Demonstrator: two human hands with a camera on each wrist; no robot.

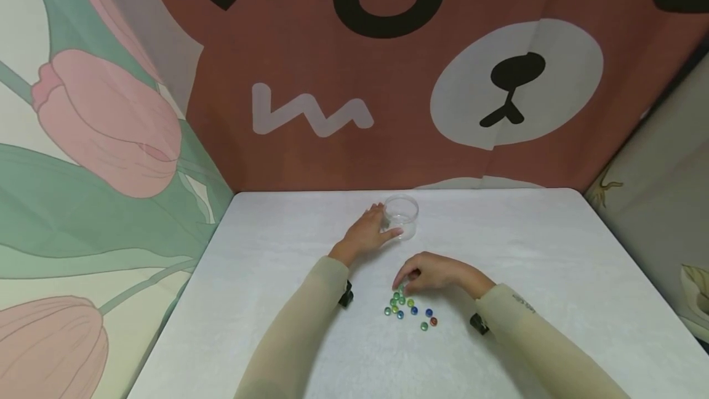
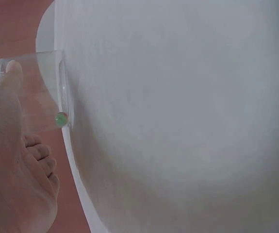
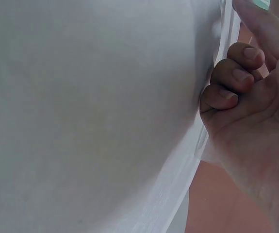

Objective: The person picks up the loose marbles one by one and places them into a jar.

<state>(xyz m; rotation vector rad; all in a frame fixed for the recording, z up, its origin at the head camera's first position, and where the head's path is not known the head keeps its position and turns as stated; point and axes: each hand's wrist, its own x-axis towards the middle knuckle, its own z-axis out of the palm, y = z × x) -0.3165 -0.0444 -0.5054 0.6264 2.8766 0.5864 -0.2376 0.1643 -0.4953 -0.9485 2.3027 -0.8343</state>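
Observation:
My left hand (image 1: pixel 364 234) grips a clear round jar (image 1: pixel 408 228) near the far edge of the table, thumb on the near side and fingers round the other. In the left wrist view a green marble (image 2: pixel 61 119) shows at the bottom of the jar. My right hand (image 1: pixel 434 271) reaches down at the far end of a loose group of glass marbles (image 1: pixel 394 302). Its thumb and index finger pinch a green marble (image 1: pixel 401 287), only a sliver of which shows in the right wrist view. The other fingers (image 3: pixel 231 77) are curled into the palm.
Several marbles in green, yellow-green and blue lie close together, with a red marble (image 1: pixel 434 321) at the near right. All are on a white-covered table (image 1: pixel 221 337). A brown bear-print cloth (image 1: pixel 310 159) hangs behind it, a tulip-print cloth (image 1: pixel 111 128) at the left.

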